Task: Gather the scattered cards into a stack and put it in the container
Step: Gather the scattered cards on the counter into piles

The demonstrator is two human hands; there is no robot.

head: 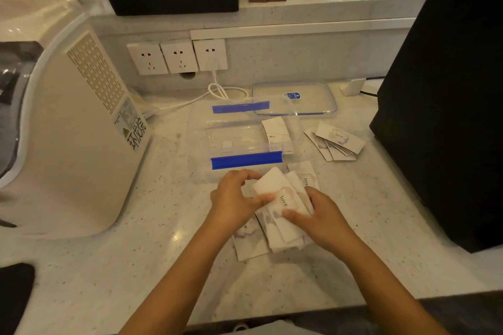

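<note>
Two hands are engaged on one loose bundle of cards [283,204] at the near middle of the table [136,266], just in front of the container [245,130]. The left hand [234,198] is closed on the bundle's left edge, thumb on top and fingers curled over the far corner; the right hand [324,217] has its grip clenched on the right side, thumb pressed on the top card. The bundle is still fanned and uneven, and a few cards beneath it, such as the lower card [250,242], lie flat on the table and are not yet taken up. A second fanned group [337,141] is left well apart to the right of the container, and one card [275,130] appears to lie behind or against the container's clear right end; which cannot be told. The container stands open, its lid [294,97] set behind it. The step would likely be done best if the edges are squared by tapping the bundle's long side on the table while both grips are kept light, so the cards slide into line rather than buckle. The remaining groups should probably be added before the stack is lowered in.
</note>
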